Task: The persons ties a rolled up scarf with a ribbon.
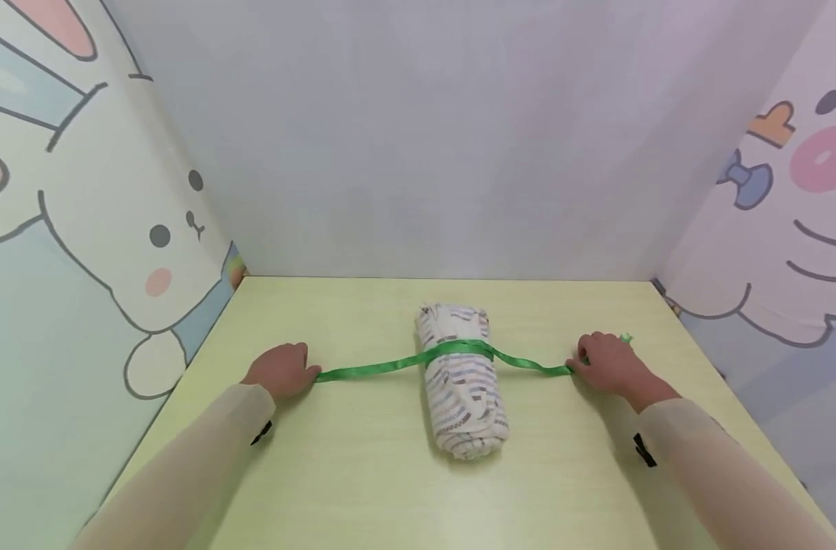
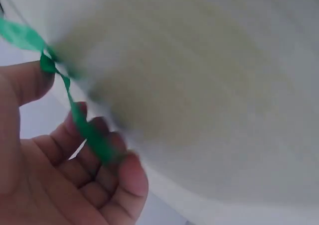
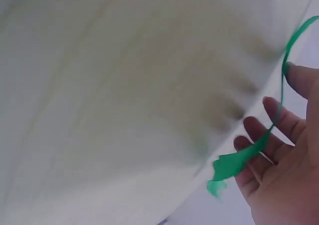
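Nearest the camera, two pale sleeves reach forward onto the yellow-green counter (image 1: 363, 473). Left hand (image 1: 282, 370) sits out to the left, fingers curled over one end of the green ribbon (image 1: 390, 365); the left wrist view shows the strand running across the curled fingers (image 2: 99, 185) and under the thumb, so it's holding ribbon, nothing else. Right hand (image 1: 607, 360) mirrors it on the right, and the right wrist view shows the ribbon draped over loosely bent fingers (image 3: 259, 145), with its frayed tip hanging free below. Whether the thumb is truly pinching there I cannot tell; from the head view the hand closes over the strand.

Now the key line: the ribbon runs left to right between the two hands, pulled fairly straight, and it crosses the rolled cloth (image 1: 462, 382) square-on. The roll's long axis points away from the person, near end toward the camera, far end toward the back wall. It lies between the hands, perhaps a touch nearer the right one.

The roll itself: white fabric with small blue and reddish dashes, tightly wound, ribbon wrapped round its upper third.

Beyond, a plain grey back wall, cartoon rabbit panel (image 1: 115, 229) left, cartoon pig panel (image 1: 803, 229) right.
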Demonstrator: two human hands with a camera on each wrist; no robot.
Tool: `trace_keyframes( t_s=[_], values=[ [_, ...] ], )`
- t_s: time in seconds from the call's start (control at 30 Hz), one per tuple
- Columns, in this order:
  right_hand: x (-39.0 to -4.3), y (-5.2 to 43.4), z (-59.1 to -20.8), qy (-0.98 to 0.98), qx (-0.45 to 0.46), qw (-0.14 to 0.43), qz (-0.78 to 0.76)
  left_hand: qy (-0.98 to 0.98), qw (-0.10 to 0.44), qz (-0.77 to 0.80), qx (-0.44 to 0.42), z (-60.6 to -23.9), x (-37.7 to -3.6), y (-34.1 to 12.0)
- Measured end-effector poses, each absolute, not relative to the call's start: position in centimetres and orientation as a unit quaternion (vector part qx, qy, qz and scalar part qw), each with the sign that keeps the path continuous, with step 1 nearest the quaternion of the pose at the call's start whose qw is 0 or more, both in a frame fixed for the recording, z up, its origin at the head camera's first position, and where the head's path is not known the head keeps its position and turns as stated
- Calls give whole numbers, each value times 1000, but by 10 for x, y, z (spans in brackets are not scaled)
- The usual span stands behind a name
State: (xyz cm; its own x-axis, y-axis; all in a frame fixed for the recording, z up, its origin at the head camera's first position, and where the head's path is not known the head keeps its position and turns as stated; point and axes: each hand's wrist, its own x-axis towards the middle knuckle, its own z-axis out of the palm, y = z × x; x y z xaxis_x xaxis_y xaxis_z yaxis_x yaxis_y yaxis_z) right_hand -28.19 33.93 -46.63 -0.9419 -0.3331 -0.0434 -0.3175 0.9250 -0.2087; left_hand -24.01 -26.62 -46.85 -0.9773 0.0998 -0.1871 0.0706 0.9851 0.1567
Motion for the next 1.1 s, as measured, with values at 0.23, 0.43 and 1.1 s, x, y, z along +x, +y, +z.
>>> trace_keyframes(
  t_s=[0.23,0.43,1.1],
  values=[
    [-271,326,-451,978,-169,23,-119,994,61,58,64,-458,-231,-252],
    [-261,296,-447,968,-176,13,-179,994,23,77,78,-446,-213,-226],
    [-219,227,-442,892,-112,23,-437,860,12,509,35,-441,-184,-129]
  ],
)
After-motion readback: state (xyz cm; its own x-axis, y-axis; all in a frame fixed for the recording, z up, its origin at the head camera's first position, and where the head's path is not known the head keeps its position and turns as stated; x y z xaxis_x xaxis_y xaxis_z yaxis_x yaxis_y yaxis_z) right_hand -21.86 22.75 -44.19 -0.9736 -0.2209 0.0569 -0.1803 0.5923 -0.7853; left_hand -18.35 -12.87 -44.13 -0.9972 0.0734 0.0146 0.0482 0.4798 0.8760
